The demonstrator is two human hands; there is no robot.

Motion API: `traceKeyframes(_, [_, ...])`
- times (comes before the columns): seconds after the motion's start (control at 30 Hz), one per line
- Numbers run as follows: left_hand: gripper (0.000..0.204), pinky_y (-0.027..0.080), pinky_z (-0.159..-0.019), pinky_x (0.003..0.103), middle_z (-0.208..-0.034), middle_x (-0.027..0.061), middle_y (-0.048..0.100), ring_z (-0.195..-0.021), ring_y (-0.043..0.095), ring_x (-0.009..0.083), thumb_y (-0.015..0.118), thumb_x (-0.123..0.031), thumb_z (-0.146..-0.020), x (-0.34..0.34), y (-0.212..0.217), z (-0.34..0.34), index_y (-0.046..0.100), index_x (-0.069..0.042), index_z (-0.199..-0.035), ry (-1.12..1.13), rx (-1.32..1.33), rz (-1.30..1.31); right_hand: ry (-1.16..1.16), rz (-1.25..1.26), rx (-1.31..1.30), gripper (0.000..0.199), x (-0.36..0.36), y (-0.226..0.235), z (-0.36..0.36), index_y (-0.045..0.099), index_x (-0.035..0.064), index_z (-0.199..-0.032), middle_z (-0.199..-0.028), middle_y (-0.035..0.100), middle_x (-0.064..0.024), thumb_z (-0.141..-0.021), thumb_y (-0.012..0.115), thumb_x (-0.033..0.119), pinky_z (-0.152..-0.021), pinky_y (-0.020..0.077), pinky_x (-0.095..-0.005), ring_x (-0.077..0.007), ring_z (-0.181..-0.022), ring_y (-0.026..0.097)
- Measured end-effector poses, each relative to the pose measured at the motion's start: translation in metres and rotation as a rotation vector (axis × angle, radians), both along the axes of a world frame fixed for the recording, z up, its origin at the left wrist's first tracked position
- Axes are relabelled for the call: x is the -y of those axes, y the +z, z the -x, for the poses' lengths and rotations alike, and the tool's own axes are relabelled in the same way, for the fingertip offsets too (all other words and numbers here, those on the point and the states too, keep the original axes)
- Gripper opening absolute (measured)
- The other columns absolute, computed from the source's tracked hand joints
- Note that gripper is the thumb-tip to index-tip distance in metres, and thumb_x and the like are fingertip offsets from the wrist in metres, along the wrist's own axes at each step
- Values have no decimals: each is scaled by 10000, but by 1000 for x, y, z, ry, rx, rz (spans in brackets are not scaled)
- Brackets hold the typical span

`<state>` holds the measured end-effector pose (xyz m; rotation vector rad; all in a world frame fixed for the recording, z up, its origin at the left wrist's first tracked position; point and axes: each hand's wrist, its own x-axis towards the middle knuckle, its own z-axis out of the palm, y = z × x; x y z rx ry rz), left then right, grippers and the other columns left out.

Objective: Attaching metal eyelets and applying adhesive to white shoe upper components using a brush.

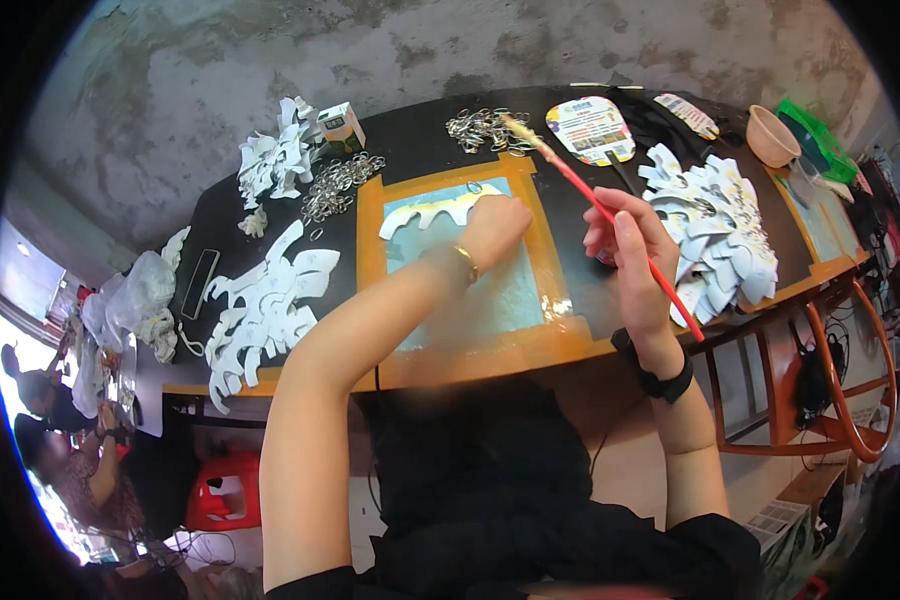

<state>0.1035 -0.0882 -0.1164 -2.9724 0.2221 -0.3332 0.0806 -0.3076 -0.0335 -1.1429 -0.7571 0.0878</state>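
My right hand (630,250) is raised over the right part of the table, fingers closed around a slim red-handled brush (595,195). The brush's pale yellowish tip points up and to the left, apart from the table. On a bluish sheet (420,290) bordered by brown tape lies a white scalloped cut-out piece (425,217) with yellowish material along its upper edge. My left hand (498,232) is down at the right end of this piece, its fingers hidden behind the back of the hand. A small metal ring (475,187) sits by the piece's upper edge.
White cut-out pieces lie in heaps at left (270,315), back left (275,160) and right (715,235). Metal rings (340,185) form piles. A small box (342,128), phone (200,284), printed fan (590,130) and beige bowl (773,137) stand around. A wooden chair (820,350) touches the right side.
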Motion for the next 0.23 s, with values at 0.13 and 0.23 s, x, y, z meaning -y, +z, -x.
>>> traceKeyframes(0.13, [87, 546, -573, 406, -700, 105, 685, -667, 696, 297, 620, -97, -785, 1, -5, -4, 691, -90, -735, -31, 41, -92, -6, -59, -44, 231, 46, -4, 20, 570, -14, -1187, -1009, 673, -142, -1005, 504, 113, -788, 518, -267, -125, -846, 632])
traceKeyframes(0.23, [81, 555, -641, 416, -719, 92, 692, -717, 704, 313, 678, -159, -766, 9, 8, 8, 675, -100, -821, -137, 31, -102, -14, -123, -94, 241, 83, -7, 28, 564, 0, -1208, -1030, 676, -146, -1002, 517, 116, -794, 517, -267, -132, -846, 635])
